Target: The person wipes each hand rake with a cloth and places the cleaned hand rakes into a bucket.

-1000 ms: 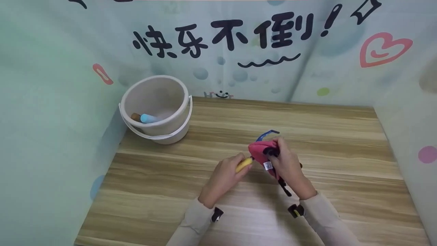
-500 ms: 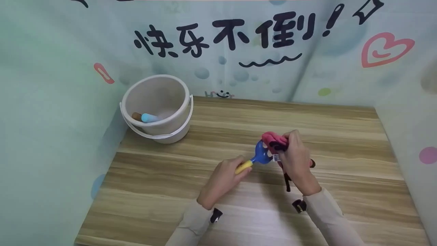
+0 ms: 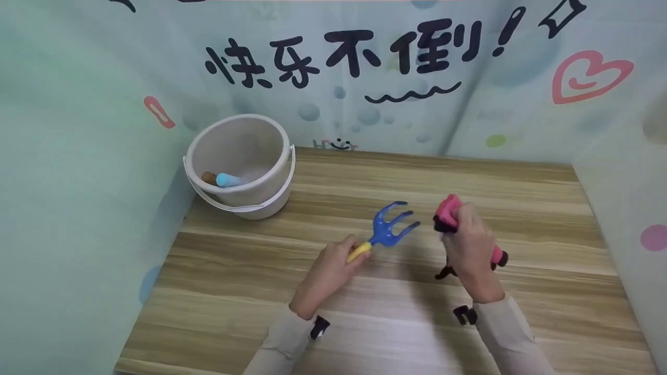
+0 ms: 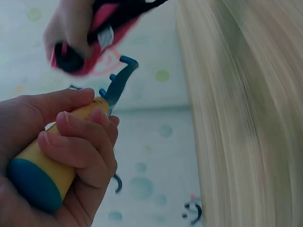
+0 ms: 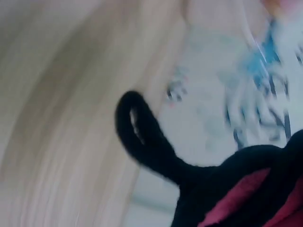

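My left hand [image 3: 329, 272] grips a toy hand rake by its yellow handle [image 4: 78, 118], fingers wrapped round it. The blue, three-pronged head of the rake [image 3: 384, 232] points up and right, bare and over the table. To its right, my right hand [image 3: 473, 255] clutches a soft pink and black fabric thing [image 3: 449, 209], whose exact kind I cannot tell. Black strips and a pink end with a dark tip stick out around the fist. In the right wrist view, a black loop [image 5: 147, 142] of this fabric thing shows close up. Its white tag [image 4: 106, 38] appears in the left wrist view.
A pale bucket [image 3: 237, 122] with a handle stands at the back left of the wooden table [image 3: 531, 208]. Inside it lie a light blue rod-like piece [image 3: 228, 180] and a brown one [image 3: 208, 177]. Printed cloth [image 3: 333, 120] hangs behind and at both sides.
The pink and black fabric thing has come away from the rake's head, which it mostly covered before. My right hand has moved right with it; my left has shifted slightly left with the rake.
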`<state>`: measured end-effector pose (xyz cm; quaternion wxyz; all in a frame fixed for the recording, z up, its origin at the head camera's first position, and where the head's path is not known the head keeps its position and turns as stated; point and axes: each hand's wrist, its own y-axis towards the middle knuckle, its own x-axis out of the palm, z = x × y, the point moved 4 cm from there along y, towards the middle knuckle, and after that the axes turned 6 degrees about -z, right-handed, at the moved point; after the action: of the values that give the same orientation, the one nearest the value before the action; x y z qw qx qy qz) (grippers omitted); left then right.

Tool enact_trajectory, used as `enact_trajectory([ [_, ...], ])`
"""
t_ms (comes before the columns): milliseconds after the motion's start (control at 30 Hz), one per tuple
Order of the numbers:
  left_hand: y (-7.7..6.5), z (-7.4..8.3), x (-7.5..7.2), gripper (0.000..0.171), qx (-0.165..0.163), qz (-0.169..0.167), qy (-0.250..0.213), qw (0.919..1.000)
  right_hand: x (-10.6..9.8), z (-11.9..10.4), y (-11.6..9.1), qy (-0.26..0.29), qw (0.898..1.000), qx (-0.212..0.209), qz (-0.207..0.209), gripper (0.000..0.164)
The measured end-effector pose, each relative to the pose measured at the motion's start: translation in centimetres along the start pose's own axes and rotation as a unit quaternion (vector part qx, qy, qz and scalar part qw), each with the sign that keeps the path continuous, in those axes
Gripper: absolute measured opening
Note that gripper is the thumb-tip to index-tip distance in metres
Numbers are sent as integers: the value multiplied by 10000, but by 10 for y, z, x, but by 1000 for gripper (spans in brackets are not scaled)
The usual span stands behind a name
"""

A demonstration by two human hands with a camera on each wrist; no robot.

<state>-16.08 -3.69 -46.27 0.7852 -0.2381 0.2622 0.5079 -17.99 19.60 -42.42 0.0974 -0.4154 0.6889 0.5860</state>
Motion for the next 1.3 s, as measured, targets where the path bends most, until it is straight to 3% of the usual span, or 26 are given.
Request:
enact_trajectory([
  [67, -2, -8, -9, 26, -148, 160, -90, 9997, -4, 8, 2, 126, 9994, 322, -20, 21],
  [167, -3, -15, -22, 28, -229, 228, -291, 9991, -5, 16, 1, 618, 9953, 628, -413, 19],
  [300, -6, -17, -40, 26, -318, 285, -482, 9979, -4, 22, -4, 1366, 9779, 1263, -956, 20],
  [433, -12, -13, -66, 25, -296, 587, -473, 9967, -10, 25, -7, 1837, 9613, 1705, -1143, 22],
  [667, -22, -11, -125, 32, -435, 1169, -143, 9921, -19, 26, -9, 2017, 9516, 1860, -1385, 25],
  [900, -26, -18, -181, 40, -816, 1131, 323, 9897, -24, 26, -10, 2058, 9444, 1989, -1618, 27],
  [1133, -29, -27, -232, 38, -1432, 1448, 382, 9783, -31, 28, -9, 1959, 9429, 2048, -1750, 27],
  [1300, -25, -44, -257, 39, -1761, 1780, 242, 9678, -33, 27, -8, 1915, 9445, 2039, -1725, 27],
])
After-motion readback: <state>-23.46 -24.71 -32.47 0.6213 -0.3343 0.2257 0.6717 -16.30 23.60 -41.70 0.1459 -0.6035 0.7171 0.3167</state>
